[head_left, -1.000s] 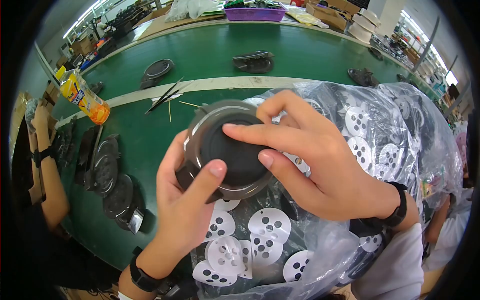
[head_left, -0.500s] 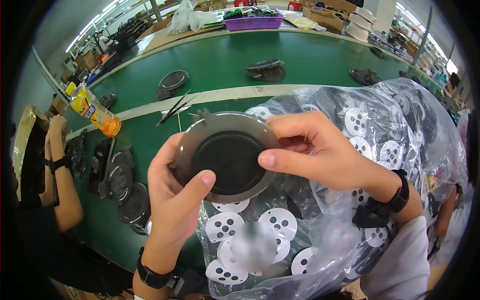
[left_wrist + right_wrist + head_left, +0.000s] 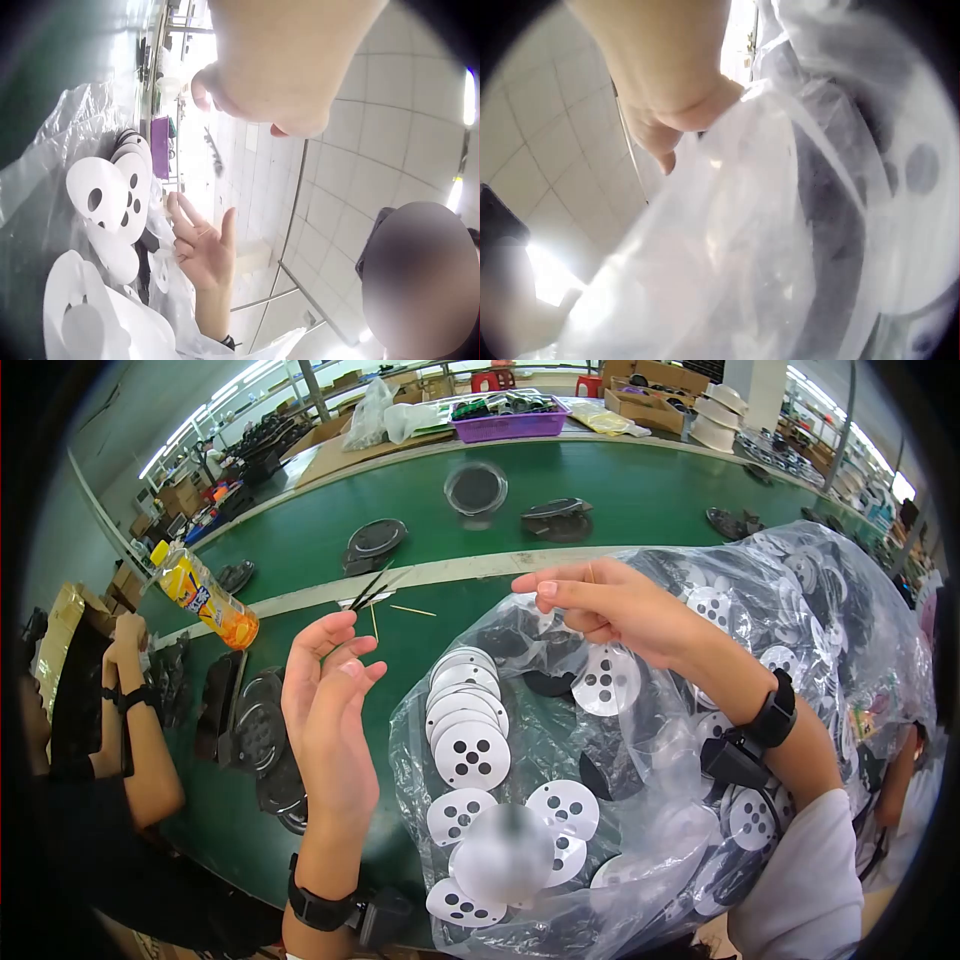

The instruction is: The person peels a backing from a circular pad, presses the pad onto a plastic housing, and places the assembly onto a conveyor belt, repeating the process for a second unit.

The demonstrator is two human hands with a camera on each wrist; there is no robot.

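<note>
My left hand (image 3: 335,720) is raised over the green table, its fingers loosely bent and nothing in them. My right hand (image 3: 625,610) hovers above the clear plastic bag (image 3: 650,760), fingers pointing left and likewise holding nothing; its open palm (image 3: 206,255) shows in the left wrist view. A dark round cover (image 3: 476,490), slightly blurred, is over the far green belt, well beyond both hands. Between my forearms, a fanned row of white discs with holes (image 3: 472,755) lies on the plastic.
An orange drink bottle (image 3: 205,595) stands at the left, near black tweezers (image 3: 370,588). More dark covers (image 3: 262,730) lie left of my left hand, and others (image 3: 378,538) sit on the belt. A purple basket (image 3: 510,427) is at the back. Another person's arm (image 3: 150,750) is at far left.
The dark round cover, earlier gripped in both hands, has been let go and is now far forward over the belt. My hands have moved apart, uncovering the row of white discs.
</note>
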